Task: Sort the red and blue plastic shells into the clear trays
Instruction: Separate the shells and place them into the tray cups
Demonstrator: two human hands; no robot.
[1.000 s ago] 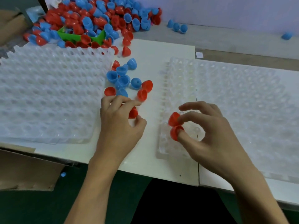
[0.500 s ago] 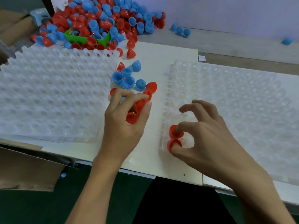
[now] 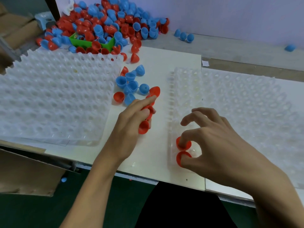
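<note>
Two clear dimpled trays lie on the white table: the left tray [image 3: 54, 99] and the right tray [image 3: 243, 109]. My right hand [image 3: 218, 142] presses two red shells [image 3: 182, 152] into the near-left pockets of the right tray, forefinger in one and thumb on the other. My left hand [image 3: 130, 129] holds several red shells [image 3: 145, 122] between the trays, its forefinger reaching to a loose red shell [image 3: 155, 91]. A small cluster of blue shells [image 3: 130, 83] lies just beyond it.
A big heap of red and blue shells [image 3: 105, 28] fills the far left around a green bin [image 3: 92, 42]. Stray blue shells [image 3: 184, 36] lie by the back wall. Cardboard [image 3: 24, 171] sits below the table's near-left edge.
My right hand came down and set its two red shells into the right tray's near-left pockets. My left hand picked up more red shells and stretched toward the loose cluster.
</note>
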